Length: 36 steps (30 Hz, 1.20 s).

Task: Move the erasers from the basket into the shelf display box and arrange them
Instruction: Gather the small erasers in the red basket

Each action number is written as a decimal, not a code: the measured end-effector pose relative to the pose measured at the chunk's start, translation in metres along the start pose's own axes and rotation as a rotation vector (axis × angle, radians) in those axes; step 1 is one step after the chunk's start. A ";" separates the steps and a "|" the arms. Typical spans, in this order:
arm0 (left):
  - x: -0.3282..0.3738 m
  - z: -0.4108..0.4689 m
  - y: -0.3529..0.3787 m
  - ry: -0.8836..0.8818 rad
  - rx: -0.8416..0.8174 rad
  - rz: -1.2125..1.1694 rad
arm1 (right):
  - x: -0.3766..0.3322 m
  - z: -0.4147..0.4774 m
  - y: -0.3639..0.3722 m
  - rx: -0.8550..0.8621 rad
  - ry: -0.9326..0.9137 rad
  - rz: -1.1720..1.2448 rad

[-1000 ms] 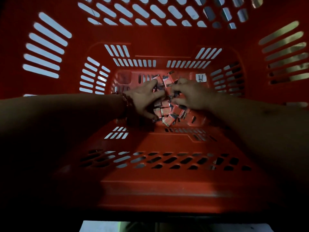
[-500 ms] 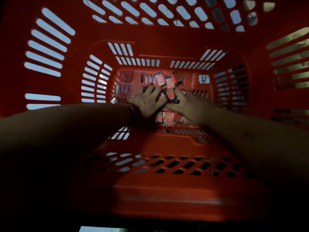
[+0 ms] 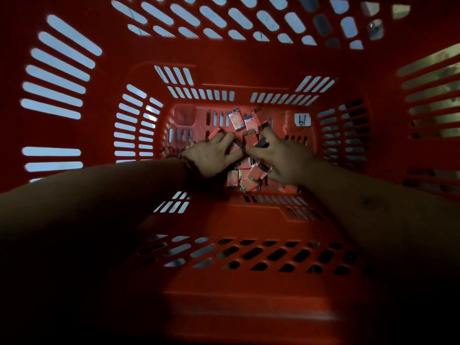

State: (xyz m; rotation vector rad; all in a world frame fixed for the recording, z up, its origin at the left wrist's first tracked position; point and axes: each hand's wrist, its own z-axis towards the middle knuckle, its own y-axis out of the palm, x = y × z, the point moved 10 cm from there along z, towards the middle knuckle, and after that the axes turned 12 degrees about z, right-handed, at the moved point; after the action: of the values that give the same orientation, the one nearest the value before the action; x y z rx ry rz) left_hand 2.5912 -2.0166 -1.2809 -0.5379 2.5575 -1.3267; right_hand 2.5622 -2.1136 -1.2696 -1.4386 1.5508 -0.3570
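Down at the floor of the red basket (image 3: 249, 58), in the middle of the frame, both hands lie palm-down on a loose heap of erasers (image 3: 245, 170). The left hand (image 3: 214, 155) is spread, its fingers straight and fanned toward the upper right, with the fingertips resting on the erasers at the heap's left edge. A dark beaded bracelet (image 3: 185, 163) circles its wrist. The right hand (image 3: 283, 158) is also spread: one finger points up the frame, another reaches left until it nearly meets the left hand's fingertips, and a dark-edged eraser shows between them. No finger plainly curls round or pinches an eraser, and whatever lies under the palms is hidden.

The erasers are small, flat, wrapped blocks in red and pale pink with dark ends. They sit between and beneath the two hands, with a few more just above the fingertips toward the far wall and several below the hands near the frame's centre. All of them are on the basket floor.

Several wrappers carry "2B" in dark print. To the upper right of the heap, a small white label (image 3: 302, 120) stuck to the basket floor bears handwritten figures that read as 19 turned upside down.
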 end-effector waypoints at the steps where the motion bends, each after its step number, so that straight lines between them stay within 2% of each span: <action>1: 0.000 0.001 -0.001 0.018 -0.029 -0.018 | 0.002 0.000 -0.001 0.009 0.012 0.034; 4: -0.001 0.002 -0.005 0.060 -0.042 -0.065 | 0.007 0.002 -0.002 0.032 0.040 0.125; 7: 0.004 0.004 -0.016 0.139 0.052 -0.045 | 0.011 0.007 -0.005 0.086 0.078 0.230; 9: 0.000 0.007 -0.018 0.117 0.100 -0.050 | 0.011 0.011 -0.004 0.082 0.084 0.231; 13: -0.007 0.010 0.001 0.077 -0.021 -0.051 | 0.009 0.013 0.001 0.043 0.057 0.240; 18: -0.005 0.005 0.003 0.231 0.001 0.087 | 0.008 0.011 -0.001 0.033 -0.002 0.243; 22: -0.009 -0.005 -0.002 0.199 -0.036 0.201 | 0.004 0.006 -0.001 0.052 -0.044 0.188; 25: -0.002 -0.017 -0.017 0.241 0.050 0.306 | 0.004 0.006 -0.004 0.058 -0.040 0.177; 27: -0.017 -0.019 -0.025 0.136 0.086 0.333 | 0.002 0.006 -0.005 0.056 -0.040 0.179; 30: -0.039 -0.011 -0.007 -0.056 0.039 0.214 | 0.000 0.004 -0.001 0.036 -0.034 0.164; 33: -0.032 -0.007 0.029 -0.045 0.007 0.278 | 0.000 0.004 0.001 0.040 -0.038 0.164; 36: -0.029 -0.014 0.036 -0.005 0.058 0.283 | 0.005 0.005 0.004 0.033 -0.030 0.163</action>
State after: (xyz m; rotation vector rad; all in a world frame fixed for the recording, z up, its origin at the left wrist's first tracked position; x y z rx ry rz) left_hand 2.6047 -1.9751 -1.3023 -0.1590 2.4682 -1.2899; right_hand 2.5647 -2.1153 -1.2772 -1.2773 1.6182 -0.2614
